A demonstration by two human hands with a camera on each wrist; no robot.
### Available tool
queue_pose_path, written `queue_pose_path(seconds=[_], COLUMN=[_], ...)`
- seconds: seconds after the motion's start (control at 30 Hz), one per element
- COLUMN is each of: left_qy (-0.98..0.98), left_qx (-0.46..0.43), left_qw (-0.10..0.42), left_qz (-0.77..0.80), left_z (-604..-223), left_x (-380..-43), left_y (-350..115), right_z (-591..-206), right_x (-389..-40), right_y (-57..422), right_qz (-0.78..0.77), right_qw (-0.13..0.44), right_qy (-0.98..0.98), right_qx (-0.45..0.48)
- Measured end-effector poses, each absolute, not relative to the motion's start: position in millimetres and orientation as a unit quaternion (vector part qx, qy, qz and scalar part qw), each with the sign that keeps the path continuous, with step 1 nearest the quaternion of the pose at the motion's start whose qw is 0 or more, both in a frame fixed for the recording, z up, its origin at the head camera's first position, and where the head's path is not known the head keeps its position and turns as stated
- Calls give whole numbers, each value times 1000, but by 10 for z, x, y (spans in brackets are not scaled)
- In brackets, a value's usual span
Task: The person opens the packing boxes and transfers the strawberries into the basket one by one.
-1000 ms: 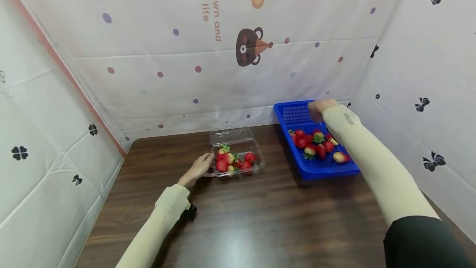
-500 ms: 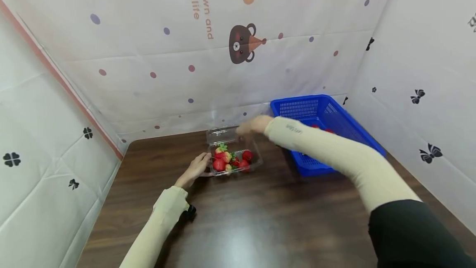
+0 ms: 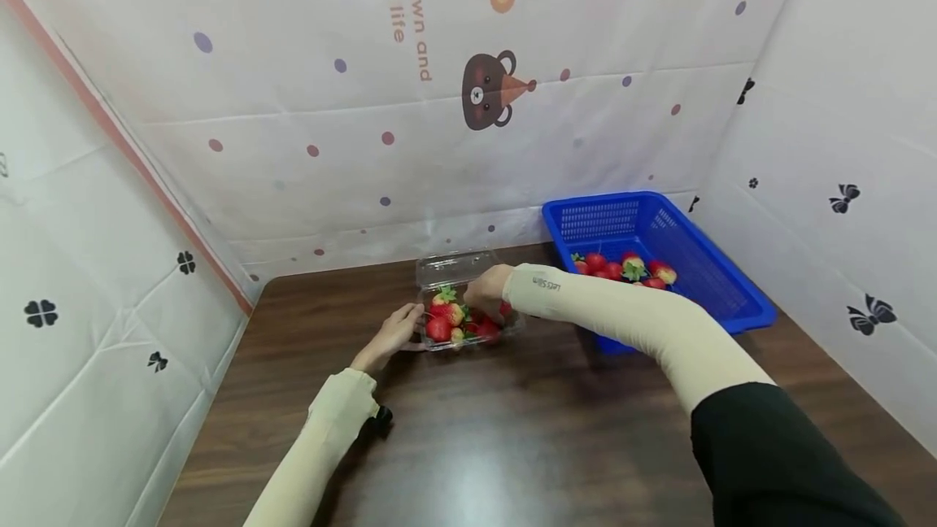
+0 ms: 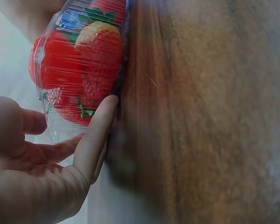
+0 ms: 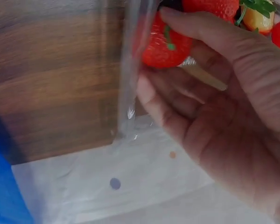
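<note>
Left grip (image 3: 390, 335), wooden table (image 3: 505, 421), dotted backdrop (image 3: 351, 185)

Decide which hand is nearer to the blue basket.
Right. The right hand is in the clear box, left of the blue basket; the left hand is farther left, touching the box's opposite side.

- Dark brown wooden tabletop (image 3: 468, 429): passage open in front of clear rectangular plastic box (image 3: 455, 269).
- Blocked: box's left end by left hand (image 3: 391, 336), right half by right hand (image 3: 486, 291).
</note>
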State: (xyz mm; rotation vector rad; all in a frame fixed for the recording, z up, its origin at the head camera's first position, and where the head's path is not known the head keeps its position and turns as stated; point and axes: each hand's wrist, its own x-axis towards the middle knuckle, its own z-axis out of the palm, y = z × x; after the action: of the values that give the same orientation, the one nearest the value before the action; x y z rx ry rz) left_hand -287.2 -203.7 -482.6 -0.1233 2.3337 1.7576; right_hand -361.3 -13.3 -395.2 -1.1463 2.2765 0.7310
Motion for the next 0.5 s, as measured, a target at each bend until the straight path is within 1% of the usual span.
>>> queue_pose_path(seconds=[0.1, 0.17, 0.27, 0.33, 0.4, 0.47, 0.5], left_qy=[792, 790, 790, 790, 793, 792, 792], left_qx=[-36, -37, -40, -44, -43, -45, -45], left_qw=[109, 111, 113, 112, 112, 112, 113], left_qz=[600, 602, 602, 600, 598, 598, 598], left_z=[-4830, -4826, -4812, -4805, -4799, -4800, -4803], left_x=[-2864, -2864, -2870, -2873, -2879, -2885, -2888], left_y=[-2024, -2024, -2029, -2032, -2034, -2042, -2045], right_z=[-3725, -3480, -3048, -2777, -2562, -2417, -2374], right_x=[-3662, -3729, -3889, -4012, -4141, -4251, -4294], right_y=[60, 252, 649, 980, 1353, 1740, 1932], right_qz=[173, 102, 43, 40, 27, -3, -30], right_qw=[247, 235, 176, 134, 120, 139, 160], right_qy=[836, 840, 853, 875, 900, 923, 931], right_qx=[-458, -478, -489, -464, -418, -358, -325])
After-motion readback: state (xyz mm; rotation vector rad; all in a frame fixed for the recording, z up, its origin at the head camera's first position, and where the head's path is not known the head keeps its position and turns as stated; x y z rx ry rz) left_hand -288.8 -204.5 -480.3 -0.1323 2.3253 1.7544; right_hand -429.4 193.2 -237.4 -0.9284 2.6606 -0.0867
